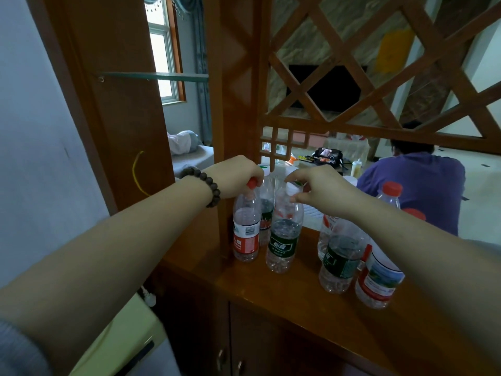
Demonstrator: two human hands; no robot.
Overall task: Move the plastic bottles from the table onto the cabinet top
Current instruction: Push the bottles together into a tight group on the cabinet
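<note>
With our left hand pinching the red-capped bottle and our right hand the white-capped bottle by their necks on the cabinet top, at twelve o'clock, we judged these thin, nearly empty bottles light, crushable and tippy.

Cabinet top: glossy reddish-brown wood. Left bottle: clear, red cap, red-and-white label. Middle bottle: clear, white cap, dark green label. Lattice screen, upper right: brown diamond pattern. Bracelet: dark brown beads.
</note>
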